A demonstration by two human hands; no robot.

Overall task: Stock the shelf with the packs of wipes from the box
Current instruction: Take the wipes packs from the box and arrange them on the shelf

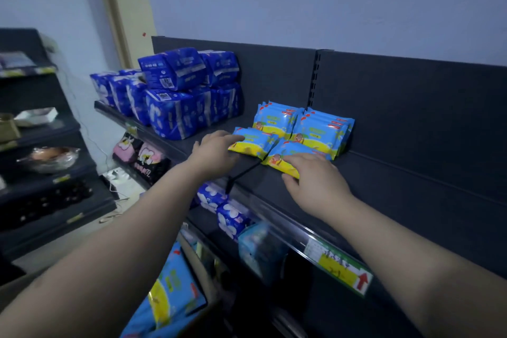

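Observation:
Two blue-and-yellow packs of wipes lie flat on the dark top shelf (397, 181). My left hand (216, 153) grips the left pack (253, 143) at its near edge. My right hand (315, 181) rests fingers-down on the right pack (290, 158), holding its near corner. Behind them, two rows of the same packs (304, 125) stand upright against the shelf's back panel. At the bottom of the view the box (170, 291) holds more blue-and-yellow packs.
Dark blue bagged packs (178, 96) are stacked on the same shelf to the left. Lower shelves hold blue-and-white packs (227, 214) and pink-and-black packs (142, 156). A yellow-green price tag (340, 266) sits on the shelf's front rail. Another rack (41, 162) stands at far left.

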